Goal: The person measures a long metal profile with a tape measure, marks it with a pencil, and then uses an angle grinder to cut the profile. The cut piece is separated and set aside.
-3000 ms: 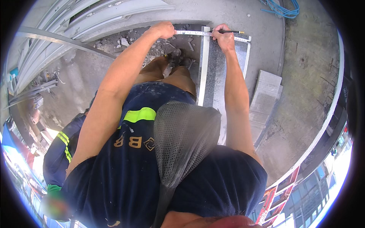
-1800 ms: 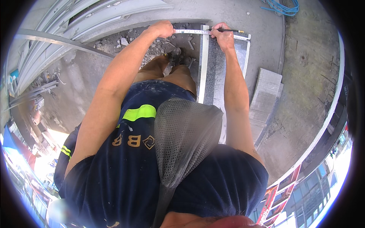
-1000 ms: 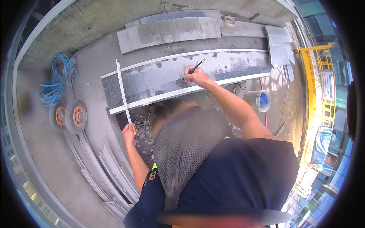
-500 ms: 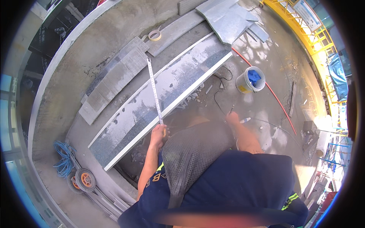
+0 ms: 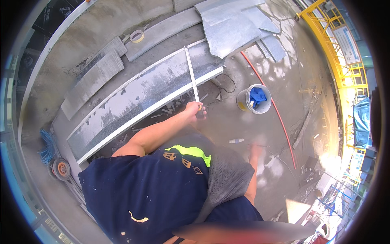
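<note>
My left hand (image 5: 194,110) is closed round a tape measure case, mostly covered by my fingers. Its pale blade (image 5: 191,70) is drawn out across the far end of a long curved stone slab (image 5: 134,105), grey and speckled with a white near edge. Low on the right, my right hand (image 5: 256,151) is smeared by motion, but its fingers look closed on a thin pencil-like stick (image 5: 263,146). A white tube with a dark end (image 5: 236,141) lies on the ground just left of that hand.
Grey sheets (image 5: 227,30) overlap the slab's far end. Beyond it lie stone strips (image 5: 93,75) and a tape roll (image 5: 137,36). A white bucket (image 5: 242,99) holding blue cloth stands right, beside a red hose (image 5: 280,116). Yellow railing (image 5: 319,28) edges the right; a wheel (image 5: 62,168) sits left.
My left hand and the tape blade have shifted right along the slab toward the grey sheets. My right hand has moved lower, and the whole view has turned.
</note>
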### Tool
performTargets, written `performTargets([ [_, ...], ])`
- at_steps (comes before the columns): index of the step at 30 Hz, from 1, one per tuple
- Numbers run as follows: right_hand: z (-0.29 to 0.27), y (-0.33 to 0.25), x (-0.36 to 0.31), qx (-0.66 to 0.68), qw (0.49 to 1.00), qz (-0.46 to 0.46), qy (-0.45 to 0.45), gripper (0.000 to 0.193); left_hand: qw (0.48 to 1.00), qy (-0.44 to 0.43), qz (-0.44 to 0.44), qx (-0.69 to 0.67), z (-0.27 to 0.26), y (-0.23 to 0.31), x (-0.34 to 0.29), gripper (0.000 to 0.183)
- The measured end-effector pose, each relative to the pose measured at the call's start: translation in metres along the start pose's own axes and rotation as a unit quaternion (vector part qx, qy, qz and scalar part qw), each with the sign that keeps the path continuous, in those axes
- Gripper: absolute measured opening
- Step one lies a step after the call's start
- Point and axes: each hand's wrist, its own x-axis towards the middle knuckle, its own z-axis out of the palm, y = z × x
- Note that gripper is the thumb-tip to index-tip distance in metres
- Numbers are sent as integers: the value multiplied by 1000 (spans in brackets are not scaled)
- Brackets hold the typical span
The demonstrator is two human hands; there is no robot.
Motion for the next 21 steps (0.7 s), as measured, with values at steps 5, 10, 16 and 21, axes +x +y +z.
performTargets([
  [5, -2, -52, 60, 21, 998, -49, -25, 6, 999, 23, 12, -26, 41, 5, 37, 11],
  [10, 14, -156, 148, -86, 982, -156, -62, 4, 996, 55, 30, -63, 106, 3, 70, 7],
  [16, 29, -243, 221, -292, 919, -232, -126, 6, 983, 84, 81, -139, 151, -9, 81, 9],
  [21, 68, -276, 259, -374, 864, -260, -213, 6, 971, 143, 102, -160, 148, -29, 80, 11],
])
